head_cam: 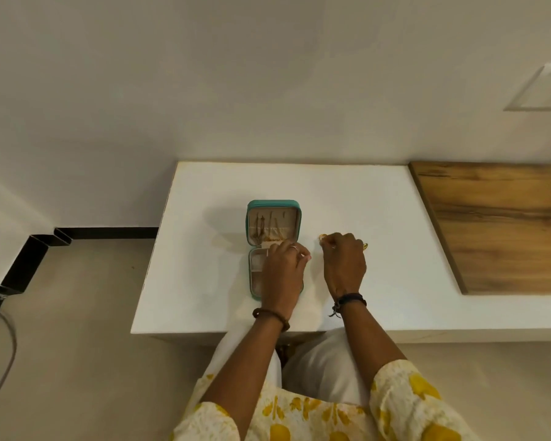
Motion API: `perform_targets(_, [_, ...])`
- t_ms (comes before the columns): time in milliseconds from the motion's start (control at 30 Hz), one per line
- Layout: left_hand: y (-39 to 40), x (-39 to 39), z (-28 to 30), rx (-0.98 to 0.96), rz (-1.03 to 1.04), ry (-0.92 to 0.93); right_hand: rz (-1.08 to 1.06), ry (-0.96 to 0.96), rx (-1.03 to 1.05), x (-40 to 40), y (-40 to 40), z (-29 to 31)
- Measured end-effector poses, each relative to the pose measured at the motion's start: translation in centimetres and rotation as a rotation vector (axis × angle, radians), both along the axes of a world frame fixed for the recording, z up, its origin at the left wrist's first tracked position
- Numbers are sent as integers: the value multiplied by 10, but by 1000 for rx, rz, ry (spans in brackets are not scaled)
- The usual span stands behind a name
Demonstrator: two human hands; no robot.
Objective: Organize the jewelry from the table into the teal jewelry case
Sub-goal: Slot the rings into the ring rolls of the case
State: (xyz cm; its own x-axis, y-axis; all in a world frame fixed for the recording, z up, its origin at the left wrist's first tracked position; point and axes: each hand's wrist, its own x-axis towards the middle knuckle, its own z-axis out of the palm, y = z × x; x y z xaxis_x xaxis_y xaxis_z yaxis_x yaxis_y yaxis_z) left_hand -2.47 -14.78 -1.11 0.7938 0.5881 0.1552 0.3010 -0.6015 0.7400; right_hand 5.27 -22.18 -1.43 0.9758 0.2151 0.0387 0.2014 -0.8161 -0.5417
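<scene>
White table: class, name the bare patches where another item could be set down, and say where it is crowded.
Free: the white table between the teal jewelry case and the wall, the strip left of the case, and the stretch toward the wooden board. Crowded: around the left hand, right hand and small gold pieces.

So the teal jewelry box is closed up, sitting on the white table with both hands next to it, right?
Not quite: the teal jewelry box is open, not closed. The head view shows its lid standing up with chains hanging inside. The rest holds: it sits on the white table, with the left hand over its lower tray and the right hand just beside it.
</scene>
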Motion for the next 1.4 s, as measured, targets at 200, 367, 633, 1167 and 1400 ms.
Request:
perform_targets(200, [3,29,-8,101,70,-16,-6,-43,-184,25,13,-13])
perform_targets(367, [1,44,-18,231,49,74,-32,-38,-254,40,14,-19])
perform_targets(633, [0,48,-21,309,45,210,4,-15,-244,38,9,-18])
perform_targets(1167, [16,2,5,-626,169,-97,13,99,477,-14,-1,17])
perform_targets(1400, [27,-12,12,-614,150,-122,97,170,605,-33,2,27])
